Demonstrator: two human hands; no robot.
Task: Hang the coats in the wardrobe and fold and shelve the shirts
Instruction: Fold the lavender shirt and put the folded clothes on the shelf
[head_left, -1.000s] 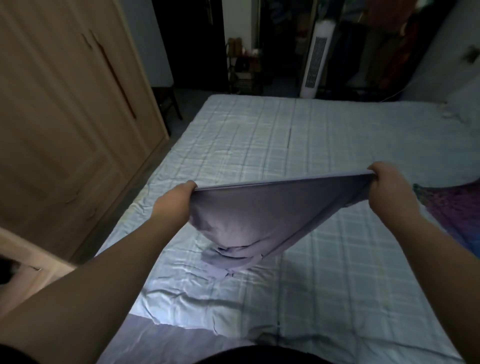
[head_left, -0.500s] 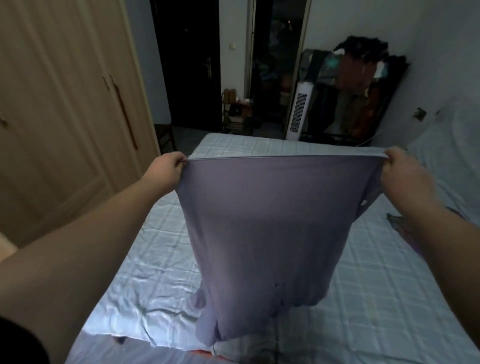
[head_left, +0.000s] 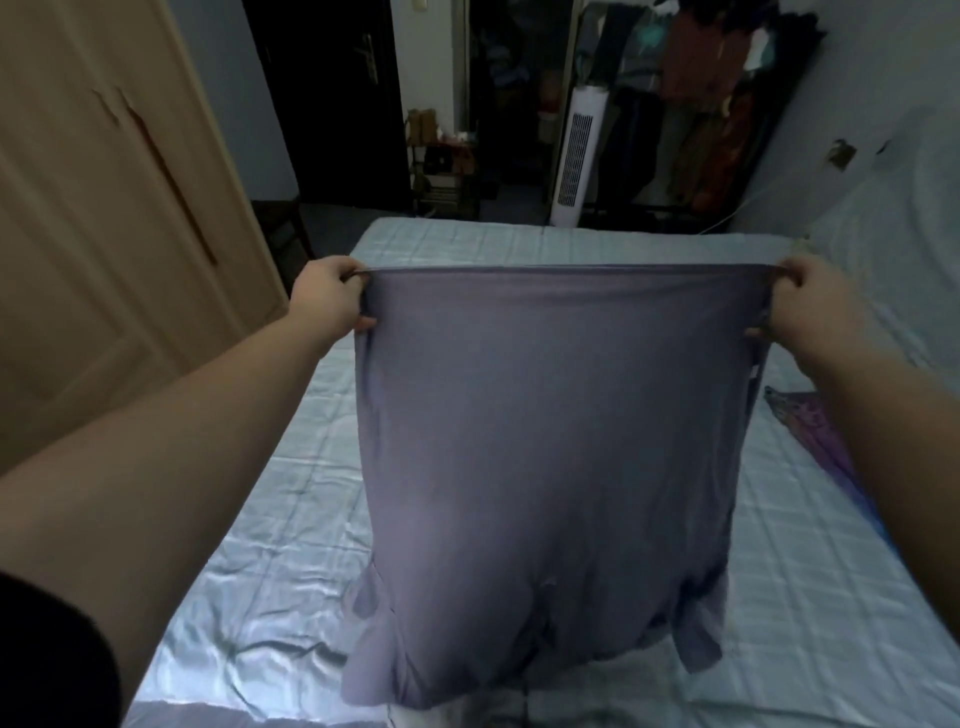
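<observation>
A grey-lilac shirt hangs spread out in the air above the bed, stretched taut along its top edge between the two hands. The left hand grips the shirt's upper left corner, fingers curled round the bunched cloth; the right hand grips the upper right corner the same way, level with the left. Below the hands the cloth falls in a flat sheet, its crumpled lower end reaching down close to the pale checked bedcover. Under the right forearm a purple patterned cloth lies on the bed. To the left of the left hand stands a light wooden wardrobe, doors closed. Beyond the hands, past the bed's far end, a white tower fan stands beside a rack of dark hanging clothes.
</observation>
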